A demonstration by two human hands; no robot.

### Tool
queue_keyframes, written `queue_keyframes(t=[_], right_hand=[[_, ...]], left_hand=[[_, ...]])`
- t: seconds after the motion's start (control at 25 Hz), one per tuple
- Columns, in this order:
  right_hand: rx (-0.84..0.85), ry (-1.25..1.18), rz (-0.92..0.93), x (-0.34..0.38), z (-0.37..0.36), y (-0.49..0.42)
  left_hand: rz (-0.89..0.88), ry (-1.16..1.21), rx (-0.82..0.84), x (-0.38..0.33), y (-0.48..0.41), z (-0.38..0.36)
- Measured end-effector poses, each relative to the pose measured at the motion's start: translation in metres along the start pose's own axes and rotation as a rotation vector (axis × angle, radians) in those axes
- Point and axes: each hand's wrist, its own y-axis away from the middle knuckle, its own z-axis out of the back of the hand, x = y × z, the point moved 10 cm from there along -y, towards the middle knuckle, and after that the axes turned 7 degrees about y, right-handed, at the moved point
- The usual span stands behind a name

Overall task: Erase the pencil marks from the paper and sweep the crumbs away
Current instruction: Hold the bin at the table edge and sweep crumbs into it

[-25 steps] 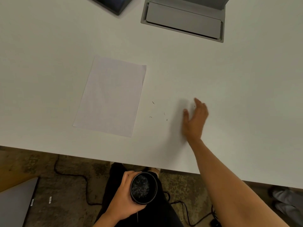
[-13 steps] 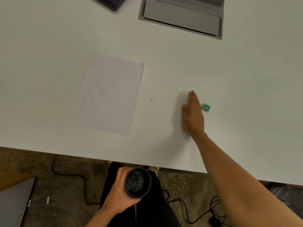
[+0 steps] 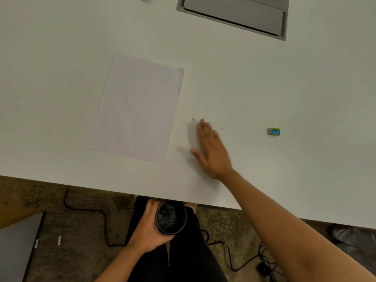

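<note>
A blank white sheet of paper lies on the white table, left of centre. A few dark eraser crumbs lie just right of the paper, one more further right. My right hand rests flat on the table among them, fingers spread, holding nothing. A small blue and yellow eraser sits alone far to its right. Below the table's near edge, my left hand grips a black round cup with crumbs inside.
A grey cable flap is set into the table at the back. Under the table are dark trousers, black cables on a mottled floor, and a grey panel at the lower left.
My right hand has slid left across the table, away from the eraser and into the crumbs by the paper. The cup in my left hand has risen nearer the table edge.
</note>
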Motion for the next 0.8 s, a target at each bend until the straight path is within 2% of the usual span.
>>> queue_keyframes(t=[0.04,0.12,0.16,0.2,0.24,0.4,0.44,0.52,0.6,0.68,0.72,0.8], right_hand=[[-0.077,-0.006,-0.103,-0.028,0.011,-0.002],[-0.173,-0.029,-0.429,-0.102,0.031,-0.003],[-0.157,-0.008,-0.538,-0.125,0.033,-0.003],[-0.109,0.051,-0.556,-0.128,0.031,-0.006],[-0.057,0.119,-0.477,-0.111,0.024,-0.013],[0.173,0.204,0.233,0.030,-0.024,0.003],[0.200,0.182,0.324,0.044,-0.027,0.011],[0.138,0.080,0.307,0.031,-0.011,-0.002],[0.036,0.048,0.094,-0.013,0.008,-0.036],[0.013,0.104,-0.066,-0.045,0.014,-0.061],[0.024,0.166,-0.060,-0.044,0.010,-0.068],[0.079,0.228,0.104,-0.011,-0.003,-0.065]], left_hand=[[0.003,-0.001,0.000,0.001,-0.001,0.000],[0.012,-0.009,0.005,0.003,-0.003,-0.001],[0.018,-0.010,0.011,0.004,-0.004,-0.001],[0.022,-0.008,0.019,0.005,-0.005,-0.002],[0.026,-0.002,0.028,0.005,-0.006,-0.003],[0.038,0.015,0.060,0.005,-0.012,-0.007],[0.043,0.017,0.059,0.006,-0.012,-0.006],[0.046,0.028,0.059,0.007,-0.013,-0.007],[0.058,0.033,0.063,0.008,-0.014,-0.010],[0.067,0.031,0.064,0.010,-0.015,-0.013],[0.064,0.034,0.062,0.009,-0.015,-0.015],[0.068,0.038,0.059,0.008,-0.016,-0.017]])
